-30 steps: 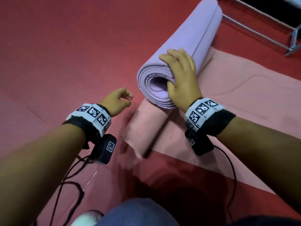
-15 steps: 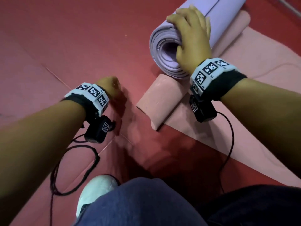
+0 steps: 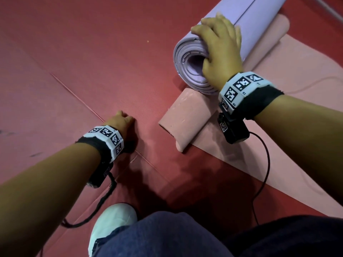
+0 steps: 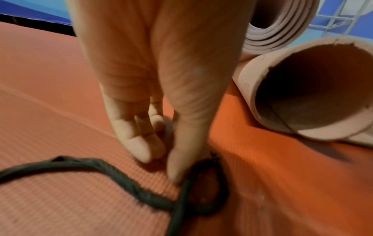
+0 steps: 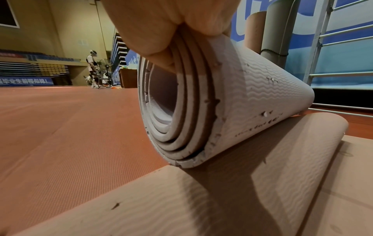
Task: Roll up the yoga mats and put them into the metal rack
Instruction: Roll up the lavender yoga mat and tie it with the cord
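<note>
A rolled lilac mat (image 3: 259,21) lies across the curled end of a pink mat (image 3: 185,117), whose remaining length is flat on the red floor. My right hand (image 3: 217,45) grips the lilac roll's near end, thumb inside the hollow (image 5: 157,39) and fingers over the top. The lilac mat (image 5: 242,95) rests tilted on the pink mat (image 5: 201,199). My left hand (image 3: 120,121) is down on the floor to the left of the pink mat. Its fingers (image 4: 141,143) are curled, the thumb touches the floor, and it holds nothing.
The metal rack (image 5: 343,75) stands just beyond the mats, with rolled mats (image 5: 276,32) upright in it. A black cable (image 4: 121,175) loops on the floor by my left thumb. My white shoe (image 3: 111,219) and knees fill the near edge. A person (image 5: 91,67) stands far off.
My left hand has dropped from a loose hover onto the floor and curled up. My right hand has kept its grip on the lilac roll while my head moved closer.
</note>
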### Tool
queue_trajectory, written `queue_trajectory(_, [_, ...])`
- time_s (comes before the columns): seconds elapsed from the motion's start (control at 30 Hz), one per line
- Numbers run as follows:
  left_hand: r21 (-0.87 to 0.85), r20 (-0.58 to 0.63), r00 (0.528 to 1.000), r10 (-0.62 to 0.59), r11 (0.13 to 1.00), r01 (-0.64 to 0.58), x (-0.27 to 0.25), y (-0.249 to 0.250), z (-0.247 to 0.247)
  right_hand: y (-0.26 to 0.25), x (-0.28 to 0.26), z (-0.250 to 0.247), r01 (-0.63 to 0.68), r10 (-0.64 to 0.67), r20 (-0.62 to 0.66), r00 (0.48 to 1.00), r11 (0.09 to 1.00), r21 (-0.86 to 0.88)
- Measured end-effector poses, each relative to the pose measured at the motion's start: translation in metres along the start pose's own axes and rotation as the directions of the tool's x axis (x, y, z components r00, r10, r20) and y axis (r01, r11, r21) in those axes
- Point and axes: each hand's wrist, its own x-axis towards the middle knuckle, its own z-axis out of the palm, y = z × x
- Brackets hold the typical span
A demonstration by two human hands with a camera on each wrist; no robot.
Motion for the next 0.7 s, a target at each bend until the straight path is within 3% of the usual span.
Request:
queue_trajectory(0.07, [-0.006,0.067,0.998,0.012,1.000,-0.012,-0.001,0.006,-0.006,-0.001,0.002,-0.002,-0.014,0.014,0.000,1.000,1.000,-0.007])
queue_trajectory(0.17, [-0.017,0.275,0.961,0.019,1.000,-0.015,-0.002,0.012,-0.011,-0.002,-0.001,-0.003,-0.011,0.011,-0.010,1.000,1.000,-0.009])
queue_trajectory(0.23, [-0.002,0.304,0.951,0.050,0.999,-0.052,-0.006,0.014,-0.005,-0.001,-0.001,-0.004,-0.008,0.008,-0.007,1.000,1.000,-0.014])
queue_trajectory(0.37, [-0.032,0.228,0.973,-0.023,0.999,0.031,-0.018,0.024,-0.005,-0.001,-0.003,-0.006,-0.002,0.002,0.008,1.000,1.000,-0.008])
queue_trajectory(0.47, [-0.060,0.174,0.984,0.031,0.998,-0.021,-0.014,0.028,-0.022,0.000,-0.002,-0.007,-0.013,0.014,0.013,1.000,1.000,-0.018])
queue_trajectory(0.57, [-0.141,-0.052,0.991,0.125,0.981,-0.131,-0.007,0.040,-0.049,0.002,-0.003,-0.009,-0.010,0.010,0.003,1.000,1.000,-0.012])
queue_trajectory(0.7, [-0.284,-0.276,0.940,0.198,0.918,-0.277,-0.006,0.065,-0.089,0.004,-0.005,-0.016,-0.029,0.030,0.036,0.999,0.999,-0.027])
